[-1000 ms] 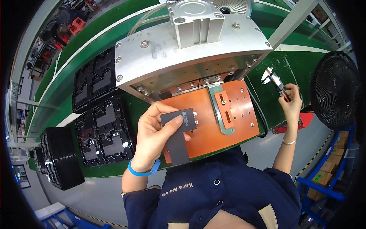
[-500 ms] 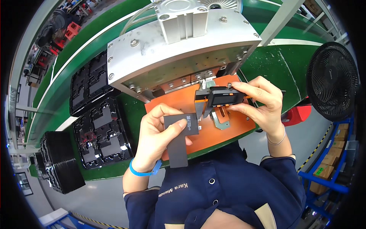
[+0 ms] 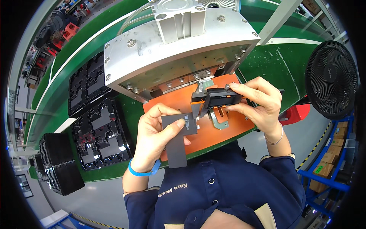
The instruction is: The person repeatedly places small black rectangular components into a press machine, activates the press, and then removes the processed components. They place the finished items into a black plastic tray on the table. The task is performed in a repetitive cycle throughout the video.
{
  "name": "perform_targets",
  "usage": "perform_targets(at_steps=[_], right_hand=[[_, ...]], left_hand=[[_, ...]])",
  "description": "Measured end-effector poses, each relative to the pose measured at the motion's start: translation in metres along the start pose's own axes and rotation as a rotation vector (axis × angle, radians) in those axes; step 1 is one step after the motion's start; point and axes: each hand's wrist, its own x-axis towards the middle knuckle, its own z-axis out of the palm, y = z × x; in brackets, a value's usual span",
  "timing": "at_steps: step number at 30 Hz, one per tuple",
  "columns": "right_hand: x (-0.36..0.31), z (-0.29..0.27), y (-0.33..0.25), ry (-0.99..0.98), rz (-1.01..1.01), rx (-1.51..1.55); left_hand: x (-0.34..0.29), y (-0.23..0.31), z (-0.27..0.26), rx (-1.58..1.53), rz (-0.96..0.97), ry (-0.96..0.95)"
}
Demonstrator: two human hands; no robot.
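A dark grey L-shaped piece [image 3: 176,149] is pinched between the thumb and fingers of the left hand [image 3: 151,133], above the near left part of an orange plate [image 3: 209,139]; its position is almost unchanged from a second ago. By contrast, the digital caliper [image 3: 223,97], which was then held off to the right over the green worktop [image 3: 270,68], has been brought over the plate. It is gripped by the thumb and fingers of the right hand [image 3: 265,105], and since half a second ago it has been shifted slightly leftward, its jaws now being just beside the piece's upper right corner; whether contact is made cannot be told. On the left, flat grey pieces [image 3: 101,119] are seated in the moulded recesses of a glossy black tray [image 3: 122,131], and similar ones are held in a second tray [image 3: 85,110] behind it. A stack of black trays [image 3: 63,164] with thin, layered edges is seen farther left. On the smooth orange plate a slotted orange block is mounted over a green strip [image 3: 221,125], and a bolted silver metal press [image 3: 171,49] is set behind.
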Motion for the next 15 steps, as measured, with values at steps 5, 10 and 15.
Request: perform_targets(at_steps=[5, 10, 15], right_hand=[[0.0006, 0.0000, 0.0008, 0.003, -0.016, -0.010], [0.0007, 0.0006, 0.0007, 0.003, -0.025, -0.025], [0.0023, 0.0000, 0.0004, 0.012, -0.077, -0.055]], left_hand=[[0.0001, 0.0001, -0.0019, 0.015, -0.014, -0.008], [-0.0002, 0.0009, 0.0032, -0.011, 0.017, 0.010], [-0.0002, 0.0017, 0.0037, -0.010, 0.012, 0.019]])
